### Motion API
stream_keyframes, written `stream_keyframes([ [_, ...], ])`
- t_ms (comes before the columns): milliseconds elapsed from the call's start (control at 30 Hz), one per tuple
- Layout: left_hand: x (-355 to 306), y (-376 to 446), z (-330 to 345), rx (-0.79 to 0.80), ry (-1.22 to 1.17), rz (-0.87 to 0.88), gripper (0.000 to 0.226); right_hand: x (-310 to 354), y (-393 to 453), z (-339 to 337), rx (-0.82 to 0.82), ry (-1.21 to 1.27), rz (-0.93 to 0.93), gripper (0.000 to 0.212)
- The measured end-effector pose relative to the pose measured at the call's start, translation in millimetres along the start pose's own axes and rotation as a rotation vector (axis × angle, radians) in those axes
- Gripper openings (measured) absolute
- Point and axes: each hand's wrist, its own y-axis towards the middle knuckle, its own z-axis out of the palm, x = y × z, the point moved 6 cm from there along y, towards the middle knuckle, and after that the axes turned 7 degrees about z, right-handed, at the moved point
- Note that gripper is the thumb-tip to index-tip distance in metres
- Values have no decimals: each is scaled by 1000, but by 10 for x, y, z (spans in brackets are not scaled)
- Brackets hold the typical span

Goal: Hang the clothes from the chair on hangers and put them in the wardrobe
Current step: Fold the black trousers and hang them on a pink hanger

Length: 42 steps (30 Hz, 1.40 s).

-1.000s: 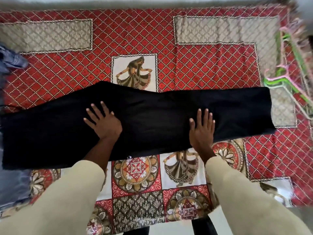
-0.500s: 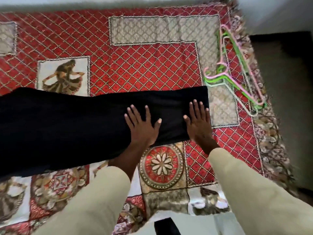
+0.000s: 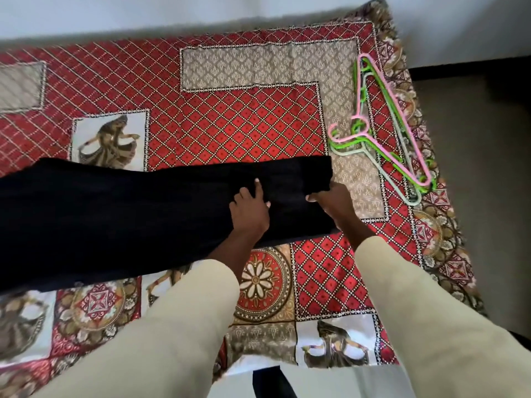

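I see the black trousers (image 3: 138, 219) flat across frame centre-left on the red bedspread (image 3: 230, 116). Left hand (image 3: 250, 212) rests on them, fingers curled, grip unclear. Right hand (image 3: 333, 201) pinches their right end. Hangers (image 3: 385, 130) lie upper right, apart.

Trousers (image 3: 129, 219) on bedspread (image 3: 230, 116), hangers (image 3: 382, 130) to their rt (far corner).
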Motion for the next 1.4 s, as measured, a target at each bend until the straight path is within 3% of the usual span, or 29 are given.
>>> stream_keyframes([
  [167, 157, 93, 3, 180, -305, 35, 75, 148, -347, -5, 146, 164, 4, 36],
  [333, 326, -299, -508, 337, -1268, -70, 78, 884, -1169, 90, -19, -50, -222, 46],
  [467, 822, -842, -1239, 314, -1762, -3, 81, 1647, -2249, 699, -43, -261, -409, 33],
  [567, 1589, -1278, -1641, 228, -1771, -1, 48, 2083, -2982, 1425, 66, -335, -517, 34],
  [733, 3345, -1764, -1721, 92, -1670, -194, 33, 2484, -3938, 2843, 457, -414, -661, 44],
  [800, 4077, -1885, -1657, -16, -1613, -310, 13, 2526, -4107, 3329, 587, -345, -676, 28],
  [867, 4728, -1965, -1566, -112, -1589, -406, 10, 2557, -4041, 3659, 465, -234, -687, 16],
  [933, 5305, -1980, -1466, -185, -1548, -481, 16, 2508, -3814, 3908, 249, -298, -656, 34],
  [1033, 6036, -1931, -1244, -200, -1478, -528, 49, 2377, -3533, 4248, 96, -464, -562, 50],
  [1067, 6208, -1935, -1168, -201, -1464, -543, 50, 2329, -3472, 4335, 78, -493, -532, 51],
  [1133, 6448, -1978, -1097, -225, -1463, -517, 29, 2254, -3423, 4524, 57, -544, -513, 53],
  [1233, 6706, -1999, -963, -269, -1459, -454, 42, 2181, -3453, 4819, 80, -631, -542, 57],
  [1400, 7246, -1950, -430, -346, -1353, -546, 50, 2039, -3487, 5268, 134, -788, -565, 61],
])
